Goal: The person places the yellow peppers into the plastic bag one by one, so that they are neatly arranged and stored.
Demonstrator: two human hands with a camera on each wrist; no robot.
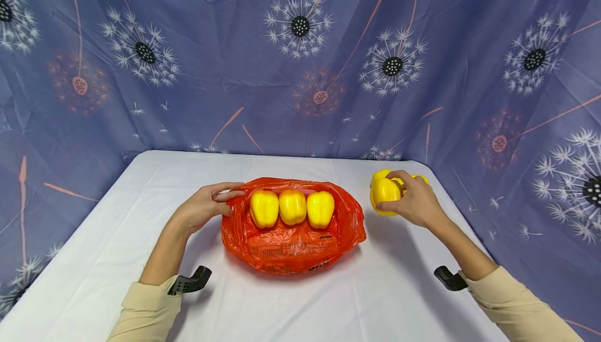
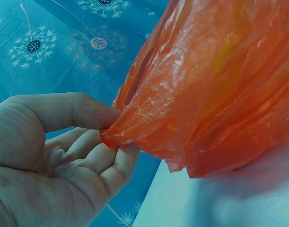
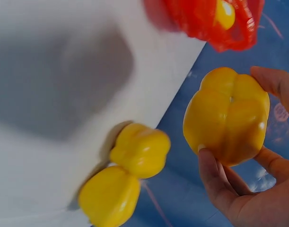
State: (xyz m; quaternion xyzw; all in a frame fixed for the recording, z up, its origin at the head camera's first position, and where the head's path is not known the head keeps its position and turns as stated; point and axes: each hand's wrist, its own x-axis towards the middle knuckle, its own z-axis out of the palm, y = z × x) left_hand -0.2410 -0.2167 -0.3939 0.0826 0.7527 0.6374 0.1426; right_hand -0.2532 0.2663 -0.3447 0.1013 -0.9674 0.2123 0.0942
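A red plastic bag [image 1: 291,251] lies spread on the table with its mouth facing up, and three yellow bell peppers [image 1: 292,207] sit in a row inside it. At the bag's left edge my left hand [image 1: 206,205] pinches the thin plastic between thumb and fingers, as the left wrist view of the bag [image 2: 182,94] shows. To the right of the bag, my right hand [image 1: 415,202] grips another yellow bell pepper [image 3: 227,118] with thumb and fingertips around its sides. In the right wrist view it is raised above the table.
Two more yellow bell peppers [image 3: 140,150] [image 3: 111,196] stand against each other at the table's back right, partly hidden behind the right hand in the head view. White cloth covers the table [image 1: 291,305]. A blue dandelion-print curtain [image 1: 225,60] hangs behind and along the sides.
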